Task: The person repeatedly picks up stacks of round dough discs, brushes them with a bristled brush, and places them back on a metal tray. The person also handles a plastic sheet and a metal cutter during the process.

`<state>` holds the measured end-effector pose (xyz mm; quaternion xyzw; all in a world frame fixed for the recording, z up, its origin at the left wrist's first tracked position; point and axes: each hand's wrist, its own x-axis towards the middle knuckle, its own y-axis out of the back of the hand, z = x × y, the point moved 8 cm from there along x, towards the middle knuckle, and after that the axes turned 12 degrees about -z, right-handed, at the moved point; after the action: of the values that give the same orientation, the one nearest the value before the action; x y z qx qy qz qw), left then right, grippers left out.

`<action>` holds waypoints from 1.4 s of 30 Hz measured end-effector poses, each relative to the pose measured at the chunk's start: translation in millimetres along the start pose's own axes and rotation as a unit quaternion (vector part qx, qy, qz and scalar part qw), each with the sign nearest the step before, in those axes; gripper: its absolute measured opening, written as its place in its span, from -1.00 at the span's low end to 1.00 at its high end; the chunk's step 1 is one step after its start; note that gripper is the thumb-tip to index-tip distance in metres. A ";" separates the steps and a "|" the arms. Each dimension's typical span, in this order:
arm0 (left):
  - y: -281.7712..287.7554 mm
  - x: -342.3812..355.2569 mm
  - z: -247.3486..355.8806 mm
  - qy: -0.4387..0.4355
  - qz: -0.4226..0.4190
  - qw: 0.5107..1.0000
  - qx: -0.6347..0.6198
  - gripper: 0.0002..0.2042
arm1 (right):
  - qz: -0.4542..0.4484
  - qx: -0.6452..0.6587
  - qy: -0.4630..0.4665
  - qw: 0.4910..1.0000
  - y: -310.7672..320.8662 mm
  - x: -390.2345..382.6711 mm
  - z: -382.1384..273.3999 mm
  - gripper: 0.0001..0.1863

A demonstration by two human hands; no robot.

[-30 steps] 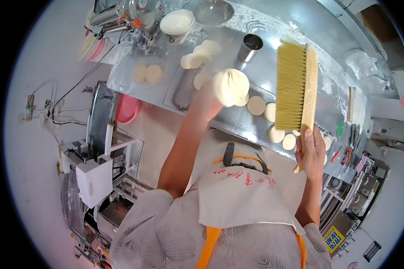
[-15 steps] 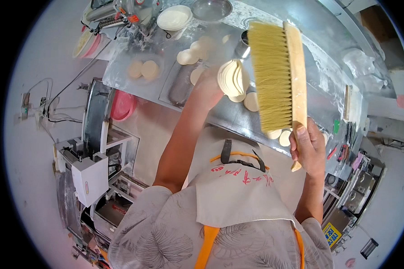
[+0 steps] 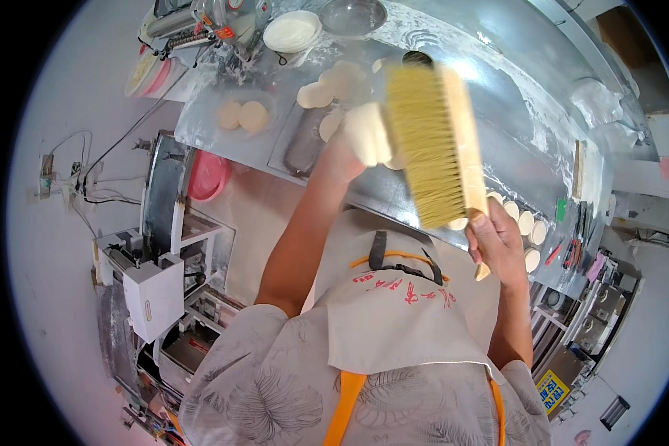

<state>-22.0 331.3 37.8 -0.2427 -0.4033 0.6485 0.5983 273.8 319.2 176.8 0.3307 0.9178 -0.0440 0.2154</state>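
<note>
Bristles face up and left as the right hand (image 3: pixel 498 241) grips the wooden handle of a long straw-coloured bench brush (image 3: pixel 427 145), fingers wrapped tight around the handle's lower end, and the brush head rears up beyond that hand, away from the body, long axis running from the grip toward the far edge of the steel worktable (image 3: pixel 528 111). Over to the left hand (image 3: pixel 349 145) now: it is raised and closed around a pale flat disc of dough (image 3: pixel 369 134), held on edge, and that disc sits just beside the bristle face, touching or a hair off, too blurred to call. So the disc lies to the left of the brush head and well beyond the right hand, and the left hand is plainly the nearer of the two to it, since it holds it. Past the left hand, on the floured tabletop, more dough rounds (image 3: pixel 327 88) lie in a loose cluster, two more (image 3: pixel 243 115) further left, and a white bowl of flour (image 3: pixel 292 31) beyond those near a steel bowl (image 3: pixel 353 15). Just beyond the right hand, a row of small dough pieces (image 3: pixel 526 223) lines the table's near edge. A red lid or basin (image 3: pixel 207 175) sits below the table, left of the left forearm.
</note>
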 end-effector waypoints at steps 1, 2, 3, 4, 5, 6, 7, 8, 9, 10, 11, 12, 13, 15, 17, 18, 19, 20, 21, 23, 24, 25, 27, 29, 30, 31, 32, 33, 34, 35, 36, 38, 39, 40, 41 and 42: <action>6.7 1.0 -0.9 -0.015 0.014 0.999 0.036 -0.67 | -0.023 -0.029 -0.012 0.999 -3.1 2.5 2.7 -0.65; 18.5 1.5 1.8 -0.037 0.031 0.996 0.075 -0.71 | -0.052 -0.062 -0.022 0.996 -7.6 8.1 4.8 -0.65; 30.3 0.3 2.1 -0.059 0.050 0.991 0.111 -0.74 | -0.030 -0.086 -0.035 0.995 -3.0 5.6 15.1 -0.65; 42.1 -2.0 3.5 -0.081 0.070 0.983 0.148 -0.77 | -0.004 -0.072 -0.041 0.997 0.2 3.0 19.3 -0.65; 52.3 -6.2 2.1 -0.099 0.090 0.974 0.182 -0.80 | 0.025 -0.057 -0.051 0.997 3.1 -1.8 25.6 -0.65; 36.5 1.7 6.3 0.032 0.066 0.913 0.401 -0.79 | 0.063 -0.040 -0.061 0.995 8.0 -9.1 30.9 -0.65; 19.3 3.9 11.1 0.137 0.011 0.786 0.603 -0.78 | 0.068 -0.021 -0.037 0.997 6.8 -13.9 27.4 -0.66; 14.2 -0.1 21.4 0.191 0.016 0.675 0.712 -0.78 | 0.064 -0.015 -0.025 0.998 3.8 -12.8 21.5 -0.66; 8.5 -0.2 30.5 0.238 0.011 0.547 0.802 -0.78 | 0.061 -0.009 -0.013 0.998 1.3 -11.5 15.2 -0.66; 21.6 0.9 20.3 0.159 0.054 0.591 0.789 -0.78 | 0.059 -0.003 -0.001 0.998 -0.9 -9.6 11.0 -0.66; 33.4 -9.7 13.8 0.079 0.096 0.625 0.771 -0.77 | 0.051 0.009 0.018 0.998 -3.5 -4.6 8.6 -0.67; 32.4 0.4 16.2 0.032 0.088 0.582 0.808 -0.74 | 0.052 0.011 0.022 0.998 -2.7 -3.9 6.4 -0.66; 32.8 3.2 18.6 -0.008 0.085 0.551 0.830 -0.70 | 0.052 0.013 0.025 0.998 -3.2 -7.9 4.3 -0.65; -2.4 5.2 32.4 -0.076 0.080 0.503 0.857 -0.58 | 0.068 0.006 0.016 0.998 -1.5 -15.9 -3.4 -0.63; -14.5 1.4 37.0 -0.151 0.088 0.538 0.825 -0.50 | 0.082 -0.067 0.024 0.994 -6.4 -8.2 -20.9 -0.61; -6.6 6.6 35.8 -0.201 0.095 0.584 0.781 -0.49 | 0.087 -0.105 0.034 0.990 -7.8 -3.5 -31.2 -0.61; 7.5 9.8 32.1 -0.195 0.074 0.747 0.631 -0.49 | 0.071 -0.131 0.048 0.988 -10.6 -3.6 -40.2 -0.63; 20.7 15.6 29.1 -0.205 0.067 0.869 0.444 -0.48 | 0.065 -0.152 0.054 0.985 -15.2 -1.3 -48.4 -0.64; 20.4 22.6 8.4 -0.129 0.025 0.987 0.090 -0.48 | 0.063 -0.172 0.058 0.981 -21.6 0.6 -57.3 -0.65; -1.7 27.1 -11.3 -0.043 -0.102 0.981 -0.161 -0.46 | 0.048 -0.225 0.046 0.972 -31.5 5.3 -64.9 -0.66; -3.0 25.4 -8.7 -0.066 -0.134 0.973 -0.173 -0.46 | 0.046 -0.275 0.058 0.959 -34.0 6.5 -66.3 -0.66; -4.8 21.1 -6.9 -0.089 -0.167 0.964 -0.185 -0.45 | 0.044 -0.324 0.070 0.942 -36.7 7.8 -63.1 -0.65; 10.8 12.9 -1.1 -0.151 -0.223 0.956 -0.118 -0.47 | 0.037 -0.383 0.077 0.920 -41.3 1.8 -50.7 -0.64; 36.1 10.6 4.2 -0.220 -0.279 0.933 -0.050 -0.48 | 0.017 -0.408 0.078 0.909 -32.1 -18.4 -25.0 -0.64; 43.3 9.9 4.9 -0.220 -0.269 0.935 -0.063 -0.48 | 0.008 -0.419 0.076 0.905 -29.9 -22.6 -19.1 -0.64; 50.3 11.0 6.0 -0.223 -0.260 0.936 -0.076 -0.47 | 0.011 -0.388 0.050 0.920 -24.8 -22.9 -18.0 -0.64; 48.4 14.2 1.5 -0.182 -0.215 0.949 -0.139 -0.46 | 0.024 -0.351 0.021 0.936 -20.9 -27.5 -19.6 -0.65; 44.2 17.2 -2.5 -0.141 -0.170 0.955 -0.198 -0.45 | 0.037 -0.314 -0.005 0.949 -17.1 -32.1 -22.2 -0.65; 38.3 20.4 -3.6 -0.113 -0.147 0.961 -0.203 -0.44 | 0.047 -0.307 0.017 0.950 -21.6 -25.9 -35.9 -0.66; 31.5 25.2 -5.2 -0.083 -0.128 0.966 -0.207 -0.43 | 0.060 -0.301 0.039 0.951 -28.4 -11.4 -53.4 -0.67; 27.1 24.6 -3.7 -0.074 -0.127 0.976 -0.163 -0.42 | 0.068 -0.299 0.056 0.950 -34.8 0.5 -66.8 -0.67; 31.7 22.3 0.5 -0.100 -0.083 0.990 -0.061 -0.43 | 0.053 -0.375 0.074 0.923 -48.5 16.4 -72.0 -0.68; 36.3 19.8 3.5 -0.132 -0.040 0.990 -0.006 -0.46 | 0.046 -0.411 0.083 0.906 -53.4 21.3 -71.4 -0.68; 42.4 20.5 8.2 -0.145 -0.023 0.989 0.031 -0.44 | 0.051 -0.412 0.062 0.908 -48.8 15.7 -62.5 -0.68; 52.5 21.6 15.8 -0.159 -0.032 0.985 0.067 -0.43 | 0.050 -0.414 0.046 0.908 -40.9 3.1 -49.4 -0.68; 59.2 26.2 19.8 -0.170 -0.065 0.980 0.082 -0.42 | 0.051 -0.417 0.028 0.907 -32.6 -9.8 -37.9 -0.68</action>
<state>-76.5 354.6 5.0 -0.0525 -0.4588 0.6713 0.5797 246.2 296.5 213.2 0.2586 0.8397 0.3629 0.3102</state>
